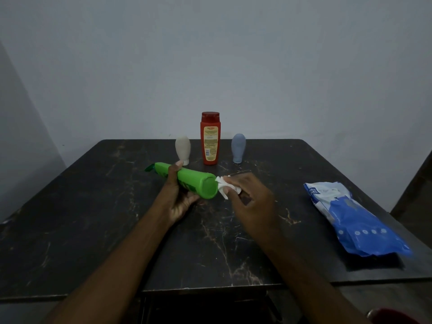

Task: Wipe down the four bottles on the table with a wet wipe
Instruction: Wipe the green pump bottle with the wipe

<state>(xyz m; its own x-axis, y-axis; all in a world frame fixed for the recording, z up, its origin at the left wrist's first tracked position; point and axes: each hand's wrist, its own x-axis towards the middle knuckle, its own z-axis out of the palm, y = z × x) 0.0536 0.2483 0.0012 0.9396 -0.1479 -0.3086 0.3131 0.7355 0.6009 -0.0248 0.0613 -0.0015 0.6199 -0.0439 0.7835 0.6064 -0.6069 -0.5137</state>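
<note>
The left hand [180, 197] is wrapped around the middle of the green bottle [187, 181], holding it off the table [93, 206] on its side, long axis running away to the left, flat base toward the right hand [247, 197]. That hand pinches a bunched wet wipe [223, 187] just at the base rim, seemingly touching. The red bottle [210, 139], white bottle [183, 150] and grey bottle [238, 150] stand behind; the wipes pack [350, 218] lies well right.
</note>
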